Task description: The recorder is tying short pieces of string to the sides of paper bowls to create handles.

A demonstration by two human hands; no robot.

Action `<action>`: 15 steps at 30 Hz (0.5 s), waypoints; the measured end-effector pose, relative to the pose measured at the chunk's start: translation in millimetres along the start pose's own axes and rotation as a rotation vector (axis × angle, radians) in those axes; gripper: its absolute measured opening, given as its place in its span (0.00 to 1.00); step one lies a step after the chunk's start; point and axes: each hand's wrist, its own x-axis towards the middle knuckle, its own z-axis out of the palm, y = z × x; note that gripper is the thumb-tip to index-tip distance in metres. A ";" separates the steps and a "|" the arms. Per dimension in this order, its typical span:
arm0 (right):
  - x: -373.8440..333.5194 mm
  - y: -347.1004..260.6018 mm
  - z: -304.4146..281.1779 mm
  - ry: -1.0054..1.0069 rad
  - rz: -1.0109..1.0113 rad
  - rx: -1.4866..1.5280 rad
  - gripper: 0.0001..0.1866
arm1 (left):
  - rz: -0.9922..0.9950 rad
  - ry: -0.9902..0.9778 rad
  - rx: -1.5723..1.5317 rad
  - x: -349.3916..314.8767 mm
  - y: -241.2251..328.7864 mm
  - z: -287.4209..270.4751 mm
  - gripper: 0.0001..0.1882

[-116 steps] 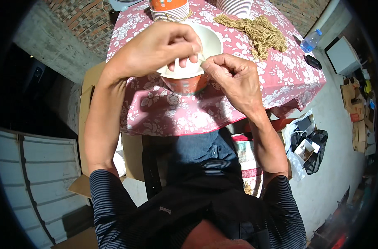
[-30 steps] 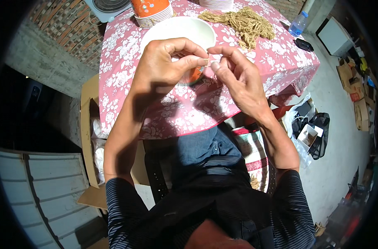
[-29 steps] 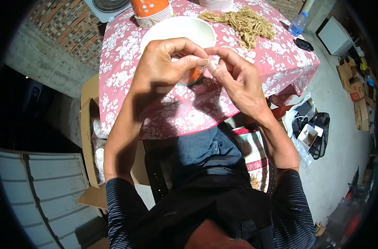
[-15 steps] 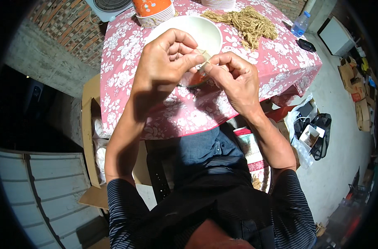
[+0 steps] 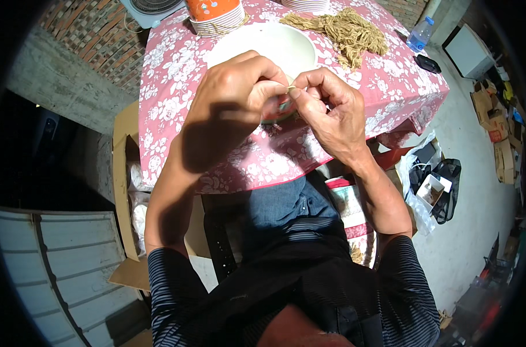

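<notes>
My left hand [image 5: 228, 95] and my right hand [image 5: 337, 115] meet fingertip to fingertip above the near side of a white tub [image 5: 280, 43] with a coloured outer wall. Thumb and forefinger of each hand are pinched on a short, thin tan string [image 5: 291, 87]; most of it is hidden by the fingers. Beyond my right hand, a tangled bundle of tan string [image 5: 358, 37] lies on the pink floral tablecloth [image 5: 390, 87].
A stack of orange patterned bowls [image 5: 217, 23] stands at the back left, beside a fan-like appliance [image 5: 153, 8]. A water bottle [image 5: 420, 33] and a black case [image 5: 427, 63] sit near the right edge. Cardboard boxes [image 5: 121, 191] flank my left side.
My left hand has rolled over, its back now turned up and its fingers curled closer to the right. My right hand has shifted slightly; both keep their pinch on the string.
</notes>
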 end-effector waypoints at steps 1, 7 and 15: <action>0.6 0.0 0.2 -0.001 -0.001 0.000 0.03 | -0.188 -0.102 -0.135 2.2 -0.7 -1.6 0.06; 4.4 3.3 6.9 0.026 -0.019 0.026 0.03 | -0.481 -0.303 -0.450 10.5 -22.0 -9.3 0.10; -0.2 4.2 7.6 0.063 -0.129 -0.075 0.06 | -0.553 -0.300 -0.647 13.6 -13.9 -9.9 0.12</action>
